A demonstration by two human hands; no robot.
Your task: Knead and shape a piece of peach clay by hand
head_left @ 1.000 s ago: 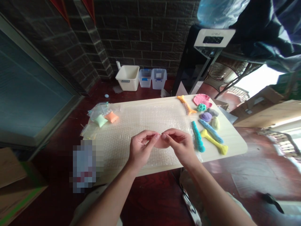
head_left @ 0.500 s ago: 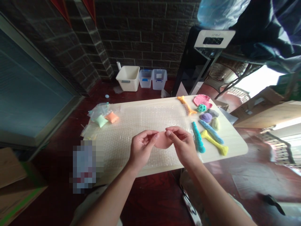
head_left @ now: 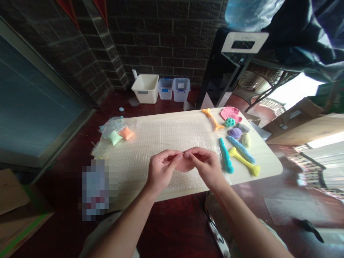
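Observation:
Between my hands, above the bubble wrap (head_left: 150, 136) on the table, is a flat, rounded piece of pinkish modelling clay (head_left: 185, 166). My left hand (head_left: 163, 168) pinches its upper left edge between thumb and fingers. The upper right edge is pinched by my right hand (head_left: 208, 166), and the two thumbs nearly meet at the top. The fingers cover much of the upper edge. To the right of my right hand lie a teal clay strip (head_left: 226, 156), a blue clay roll (head_left: 241, 149) and a yellow bone-shaped clay piece (head_left: 245, 161).
An orange bone shape (head_left: 213, 119), pink clay (head_left: 231, 114), a teal openwork ball (head_left: 229, 122) and a purple lump (head_left: 234, 133) lie at the table's far right. Green (head_left: 114, 137) and orange packets (head_left: 127, 133) are at the left. Bins (head_left: 146, 89) and a water dispenser (head_left: 228, 68) stand behind.
My right hand has moved left, bringing the thumbs closer together at the clay's top edge. Less of the clay's upper part shows. The things on the table have stayed put.

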